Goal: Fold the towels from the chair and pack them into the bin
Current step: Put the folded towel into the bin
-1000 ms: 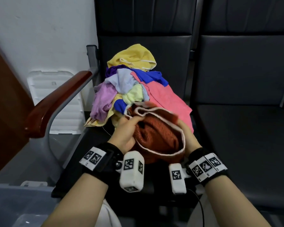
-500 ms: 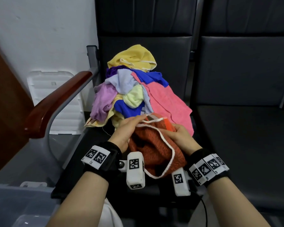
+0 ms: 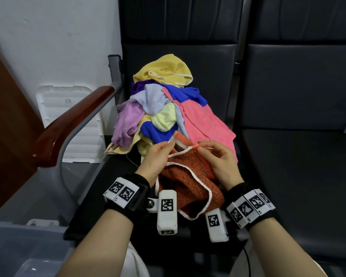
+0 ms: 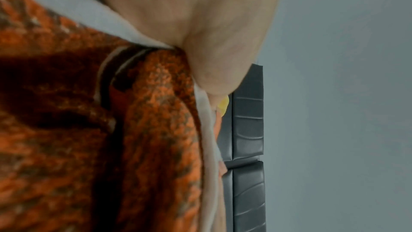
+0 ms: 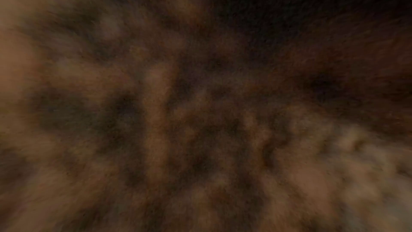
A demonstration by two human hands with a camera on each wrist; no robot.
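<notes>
On the black chair (image 3: 112, 176) by a white wall, both hands' fingers pinch the orange towel (image 3: 190, 182).

A white wall (image 3: 54, 37) is seen behind and to the left of the wooden armrest (image 3: 68, 124). A white ribbed foam panel (image 3: 74, 120) is leaned against that wall, just behind the armrest. A brown wooden surface (image 3: 6, 116) is seen to the left of the armrest, and grey floor (image 3: 42, 182) below it.
</notes>
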